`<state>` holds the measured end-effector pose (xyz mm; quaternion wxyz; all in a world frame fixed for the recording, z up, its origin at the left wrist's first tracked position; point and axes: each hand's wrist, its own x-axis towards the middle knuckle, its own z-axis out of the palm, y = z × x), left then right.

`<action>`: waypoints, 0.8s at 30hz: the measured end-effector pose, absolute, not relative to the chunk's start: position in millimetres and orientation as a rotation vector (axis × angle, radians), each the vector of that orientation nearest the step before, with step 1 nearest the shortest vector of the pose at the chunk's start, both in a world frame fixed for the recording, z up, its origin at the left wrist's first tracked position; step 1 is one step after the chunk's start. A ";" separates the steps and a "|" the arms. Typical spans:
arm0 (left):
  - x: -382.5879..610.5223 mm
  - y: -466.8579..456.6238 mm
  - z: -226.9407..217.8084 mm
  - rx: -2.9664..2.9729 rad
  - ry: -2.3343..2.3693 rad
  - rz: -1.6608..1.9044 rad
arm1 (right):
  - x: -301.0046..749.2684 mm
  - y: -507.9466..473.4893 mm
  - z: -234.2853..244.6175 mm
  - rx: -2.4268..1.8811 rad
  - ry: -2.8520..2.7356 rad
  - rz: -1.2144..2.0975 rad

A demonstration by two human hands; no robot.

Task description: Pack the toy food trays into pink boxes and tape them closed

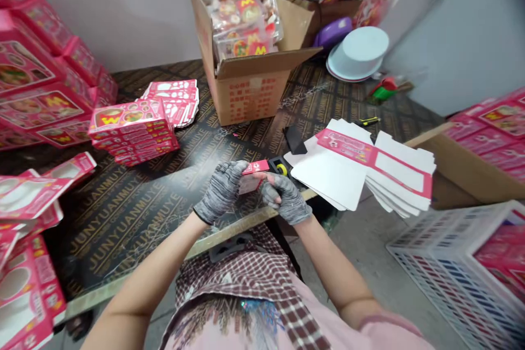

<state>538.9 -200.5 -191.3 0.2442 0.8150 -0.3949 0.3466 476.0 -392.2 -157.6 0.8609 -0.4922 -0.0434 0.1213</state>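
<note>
evidently the work is partway through, with one small pink piece [255, 167] in hand at the front edge of the table [192, 175], right before the person's body. it shows a printed face and a paler side, but the fingers cover too much of it to say whether it is fully folded.

on the finished-looking side, a neat pile of pink boxes [133, 128] sits on the table to the left, and taller stacks of boxes [36, 87] rise against the wall beyond it. what seems left is a good deal: flat blanks [342, 172] lie fanned out just right of the hands, white backs and pink panels showing, and loose window pieces [24, 197] are heaped at the far left, apparently unfilled. a carton [254, 98] behind holds clear packets [241, 22] up past its rim; whether any have gone into the boxes cannot be told.

as for the hands, both wear grey gloves. the left hand [221, 188] is closed round the left end of the piece, fingers bent and knuckles up. the right hand [286, 197] is curled in, bare fingertips showing, and pinches the right end; its thumb is hard to make out. a black-and-yellow tool [279, 167] lies just past that hand.
</note>
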 end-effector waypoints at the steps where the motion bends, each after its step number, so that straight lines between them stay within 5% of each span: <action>1: 538.7 -200.8 -191.5 2.208 -1.072 0.961 | 477.4 -391.2 -159.7 -1.007 -0.100 0.280; 11: 532.3 -203.2 -180.5 2.308 -1.153 0.927 | 499.0 -396.1 -182.6 -1.004 -0.099 0.391; 16: 537.4 -219.7 -175.8 2.368 -0.853 0.894 | 501.0 -394.7 -199.9 -1.699 0.000 0.056; 24: 524.1 -220.0 -175.4 2.544 -0.842 0.896 | 483.4 -490.8 -231.8 -2.067 0.408 -0.622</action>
